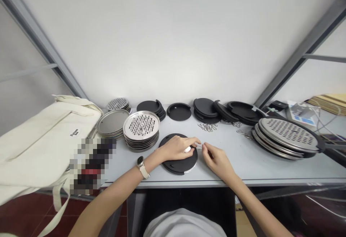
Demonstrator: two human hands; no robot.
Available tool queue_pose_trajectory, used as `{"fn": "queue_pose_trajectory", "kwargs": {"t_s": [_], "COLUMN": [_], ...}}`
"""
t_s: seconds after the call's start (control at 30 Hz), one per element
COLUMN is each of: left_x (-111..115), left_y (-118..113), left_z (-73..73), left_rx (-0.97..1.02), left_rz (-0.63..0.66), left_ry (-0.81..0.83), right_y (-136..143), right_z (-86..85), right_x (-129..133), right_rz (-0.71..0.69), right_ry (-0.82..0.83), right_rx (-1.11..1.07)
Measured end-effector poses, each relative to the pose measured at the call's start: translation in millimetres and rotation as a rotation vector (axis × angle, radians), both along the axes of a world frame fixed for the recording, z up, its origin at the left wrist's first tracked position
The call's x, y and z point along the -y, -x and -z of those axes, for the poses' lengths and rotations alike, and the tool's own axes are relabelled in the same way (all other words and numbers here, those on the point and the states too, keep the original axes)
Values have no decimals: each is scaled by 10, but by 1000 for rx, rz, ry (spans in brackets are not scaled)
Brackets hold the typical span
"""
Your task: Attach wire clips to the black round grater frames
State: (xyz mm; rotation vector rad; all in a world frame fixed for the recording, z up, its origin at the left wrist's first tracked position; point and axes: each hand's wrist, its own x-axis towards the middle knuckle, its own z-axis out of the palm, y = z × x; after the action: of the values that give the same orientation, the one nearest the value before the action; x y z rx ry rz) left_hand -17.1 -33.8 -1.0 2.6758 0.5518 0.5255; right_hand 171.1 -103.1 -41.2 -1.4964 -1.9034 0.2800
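Black disc point(180, 166) lies flat beneath the left hand point(177, 147).

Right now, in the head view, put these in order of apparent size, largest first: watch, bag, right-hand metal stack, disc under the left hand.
1. Bag
2. Right-hand metal stack
3. Disc under the left hand
4. Watch

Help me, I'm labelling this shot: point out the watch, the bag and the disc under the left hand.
Watch point(140, 162): head view, on its face.
Bag point(45, 150): head view, on its pale side.
Disc point(182, 165): head view, on its black top.
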Motion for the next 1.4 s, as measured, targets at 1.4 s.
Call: {"fn": "queue_pose_trajectory", "kwargs": {"t_s": [1.4], "left_x": [-5], "left_y": [6], "left_z": [57], "left_rx": [-36], "left_rz": [-33], "left_ry": [-183], "right_y": [34], "right_z": [3], "right_x": [-10], "right_rz": [-113], "right_ry": [-46], "right_rx": [116]}}
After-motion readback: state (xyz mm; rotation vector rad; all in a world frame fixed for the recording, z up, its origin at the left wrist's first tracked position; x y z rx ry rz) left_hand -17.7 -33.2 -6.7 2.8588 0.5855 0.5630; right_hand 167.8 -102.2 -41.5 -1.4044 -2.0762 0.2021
